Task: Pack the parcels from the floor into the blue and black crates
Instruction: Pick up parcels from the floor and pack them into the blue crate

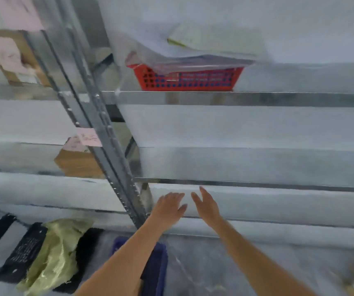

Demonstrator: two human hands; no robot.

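Both hands, left (168, 207) and right (207, 205), open and empty before the metal shelf (235, 99); black crate (25, 251) with yellow-green parcel (54, 255) below left, blue crate (156, 265) beneath forearms.

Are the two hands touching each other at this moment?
Apart. The head view shows the left hand and the right hand raised side by side, fingers open, with a strip of pale grey background plainly visible between them.
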